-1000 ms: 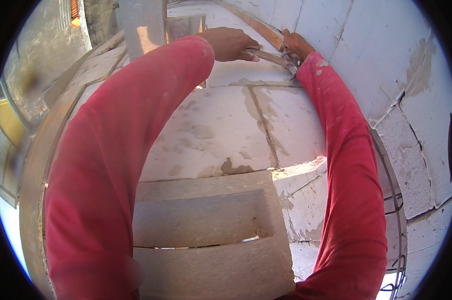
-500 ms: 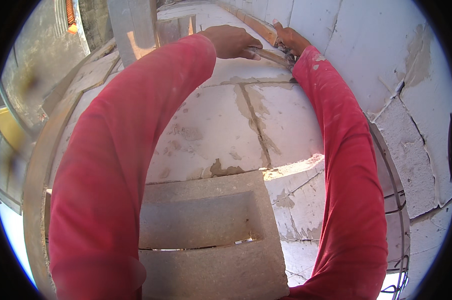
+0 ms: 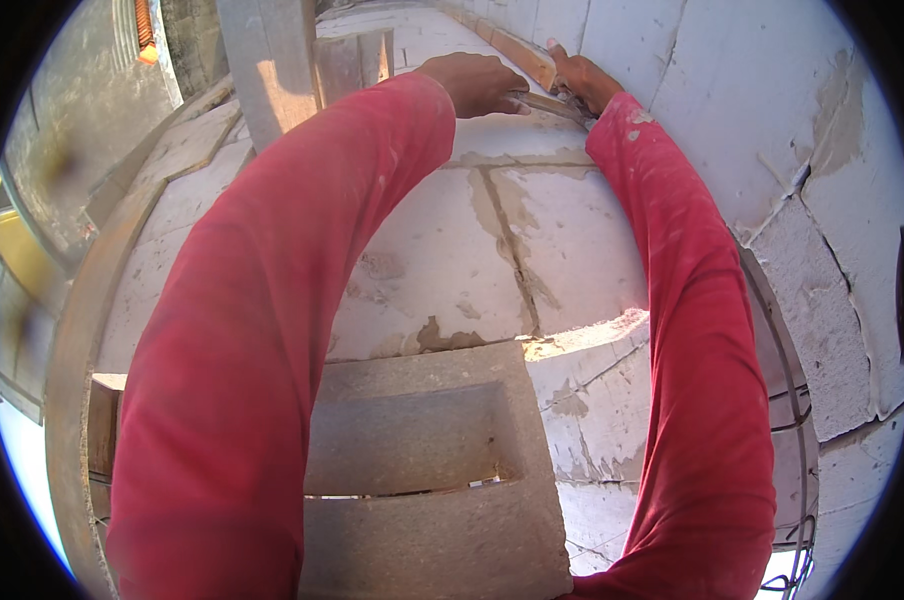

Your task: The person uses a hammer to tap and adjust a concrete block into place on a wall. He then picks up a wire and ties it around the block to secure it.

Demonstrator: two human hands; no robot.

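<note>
In the frame's upper centre, the hands are apart: the left hand (image 3: 480, 84) clamps one end of a thin brown wooden strip (image 3: 552, 104), the right hand (image 3: 587, 82) curls at its other end, its grip unclear; whitish rectangular blocks (image 3: 432, 270) fill mid-frame

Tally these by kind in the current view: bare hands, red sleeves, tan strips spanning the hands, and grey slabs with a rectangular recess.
Bare hands: 2 (left hand, right hand)
Red sleeves: 2 (left sleeve, right sleeve)
Tan strip: 1
Grey recessed slab: 1
Total: 6
</note>
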